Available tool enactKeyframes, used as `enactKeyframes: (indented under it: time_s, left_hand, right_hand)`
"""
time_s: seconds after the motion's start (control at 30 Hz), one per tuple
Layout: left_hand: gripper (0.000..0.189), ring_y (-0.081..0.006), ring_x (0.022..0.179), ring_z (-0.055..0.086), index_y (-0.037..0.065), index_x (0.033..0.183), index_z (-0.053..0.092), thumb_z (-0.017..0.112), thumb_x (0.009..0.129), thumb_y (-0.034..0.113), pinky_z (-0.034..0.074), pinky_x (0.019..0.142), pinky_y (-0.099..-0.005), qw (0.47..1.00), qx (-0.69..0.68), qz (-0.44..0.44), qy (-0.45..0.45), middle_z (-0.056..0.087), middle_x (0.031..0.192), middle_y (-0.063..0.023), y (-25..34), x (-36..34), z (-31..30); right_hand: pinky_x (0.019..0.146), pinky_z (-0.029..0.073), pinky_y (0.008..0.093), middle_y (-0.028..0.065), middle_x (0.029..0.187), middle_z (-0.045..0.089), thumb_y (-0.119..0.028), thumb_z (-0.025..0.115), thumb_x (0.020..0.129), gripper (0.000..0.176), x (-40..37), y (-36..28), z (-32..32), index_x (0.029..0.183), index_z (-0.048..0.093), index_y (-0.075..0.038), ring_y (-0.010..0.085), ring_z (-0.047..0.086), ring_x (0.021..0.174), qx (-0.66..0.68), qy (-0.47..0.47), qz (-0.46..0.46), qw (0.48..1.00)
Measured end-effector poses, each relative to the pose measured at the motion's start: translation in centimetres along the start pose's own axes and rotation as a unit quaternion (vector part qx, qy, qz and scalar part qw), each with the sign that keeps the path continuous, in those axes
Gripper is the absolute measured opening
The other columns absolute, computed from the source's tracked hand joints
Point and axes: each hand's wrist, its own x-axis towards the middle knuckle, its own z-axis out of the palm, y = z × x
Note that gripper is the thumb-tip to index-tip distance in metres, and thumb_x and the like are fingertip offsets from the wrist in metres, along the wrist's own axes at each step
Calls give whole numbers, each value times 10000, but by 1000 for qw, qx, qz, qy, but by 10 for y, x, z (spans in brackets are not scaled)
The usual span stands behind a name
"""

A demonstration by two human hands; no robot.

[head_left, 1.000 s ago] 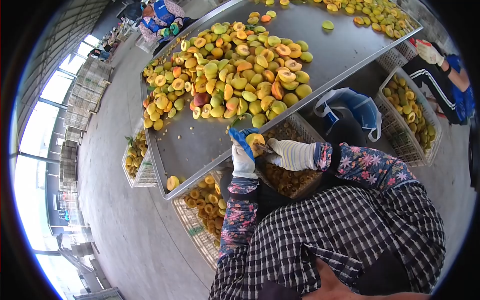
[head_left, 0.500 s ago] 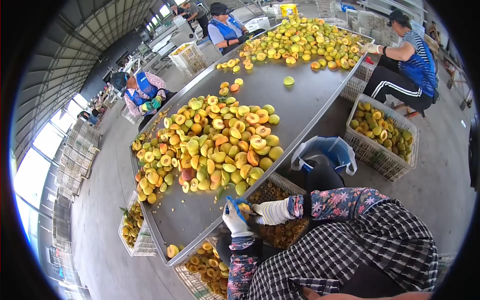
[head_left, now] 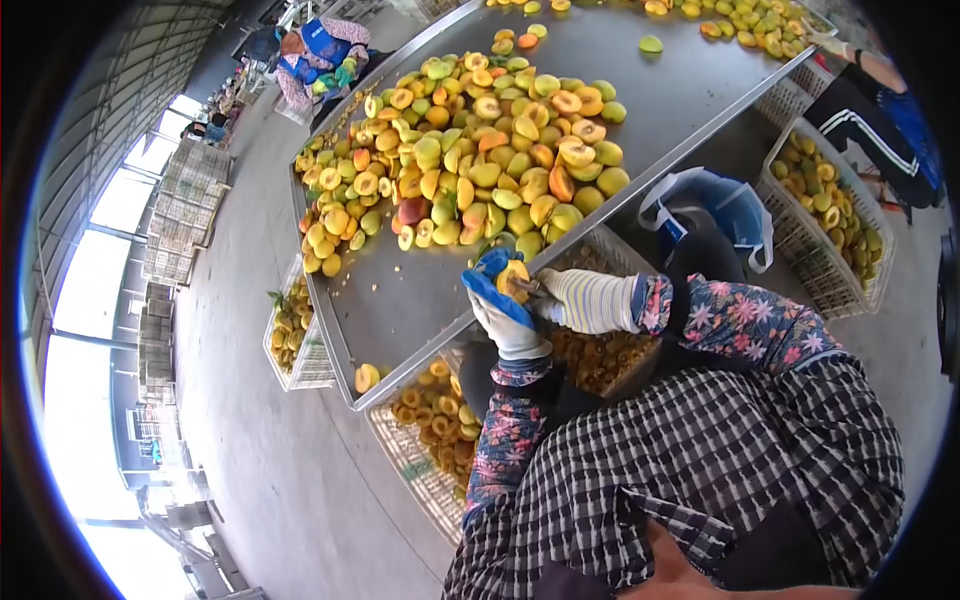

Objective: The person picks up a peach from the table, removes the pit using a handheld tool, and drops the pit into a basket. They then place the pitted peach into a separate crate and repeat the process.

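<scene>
My left hand (head_left: 508, 318), in a white and blue glove, is closed around a yellow peach half (head_left: 513, 279) just off the near table edge. My right hand (head_left: 592, 301), in a striped knit glove, grips a small metal tool (head_left: 530, 287) whose end meets the peach half. Its exact kind is partly hidden by the fingers. Beyond my hands, a heap of yellow peach halves (head_left: 470, 160) lies on the metal table (head_left: 400, 300).
Crates with cut fruit stand below me, left (head_left: 405, 480) and right (head_left: 635, 375). A blue bucket (head_left: 735, 215) is near my knee. Another fruit crate (head_left: 870, 290) stands at right. Co-workers sit across the table (head_left: 325, 50) and at far right (head_left: 895, 130).
The view has tipped downward, so the table and heap sit higher in the picture. Both hands remain together at the table edge, with the peach half now showing more plainly.
</scene>
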Motion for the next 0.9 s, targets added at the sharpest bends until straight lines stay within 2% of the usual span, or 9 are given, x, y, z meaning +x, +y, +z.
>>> enactKeyframes:
  time_s: [0.17,0.23,0.3,0.4,0.5,0.57,0.67,0.77,0.9]
  left_hand:
    - [372,-215,882,647,-22,1111,573,399,1057,302,524,827,-338,996,-7,-11,-85,649,1015,-125,10,8,-8]
    - [310,-244,858,661,-9,1105,558,429,1042,265,531,816,-358,987,-51,-69,-137,656,988,-124,3,9,-14]
    - [325,-258,841,669,-3,1083,551,424,1044,294,537,806,-366,975,-86,-119,-164,660,968,-123,-3,9,-17]
    - [437,-250,856,660,2,1064,558,375,1058,399,539,815,-363,988,-78,-78,-111,650,974,-125,1,5,-13]
    - [522,-243,868,649,5,1050,561,346,1053,481,539,820,-359,967,-215,-136,-24,639,983,-128,-31,-8,-3]
    - [549,-242,874,641,6,1040,563,340,1049,508,537,824,-357,912,-347,-219,5,632,995,-131,-23,-8,2]
    - [524,-234,843,640,5,1044,563,330,1060,474,534,810,-347,925,-301,-233,16,643,948,-124,-4,-4,2]
    - [502,-222,801,642,3,1026,580,335,1066,440,528,803,-337,950,-187,-206,-141,659,886,-109,-11,1,-11]
    - [539,-207,798,663,-20,1001,602,350,1055,453,527,796,-335,966,-97,-144,-192,678,866,-93,3,3,-19]
  right_hand:
    - [782,507,430,214,888,655,-249,540,965,339,-5,-22,-18,1172,520,20,376,654,836,-95,-59,70,991]
    - [745,518,408,175,888,661,-266,542,964,345,-3,44,15,1193,523,-9,336,652,766,-258,-93,-57,960]
    - [733,525,384,134,886,657,-276,524,972,335,-4,51,18,1216,529,-46,294,643,733,-192,-166,-9,967]
    - [774,525,344,83,836,615,-286,473,997,320,-2,-42,-36,1256,536,-110,247,620,744,253,-205,321,890]
    - [772,519,344,88,815,606,-290,493,987,332,-1,-56,-36,1260,534,-106,260,617,738,191,-184,324,908]
    - [728,520,369,150,819,636,-287,538,958,343,-5,4,4,1210,543,-54,317,645,743,-9,-101,56,993]
    - [759,513,407,235,872,655,-209,550,931,297,-2,-9,-2,1105,563,32,367,663,843,-120,-102,11,988]
    - [803,505,427,243,954,664,-194,568,910,294,-8,-27,-16,1100,579,30,378,659,913,-160,-151,112,969]
    - [747,518,453,228,893,679,-258,579,924,338,-10,21,-6,1133,592,8,381,677,880,2,-110,-19,994]
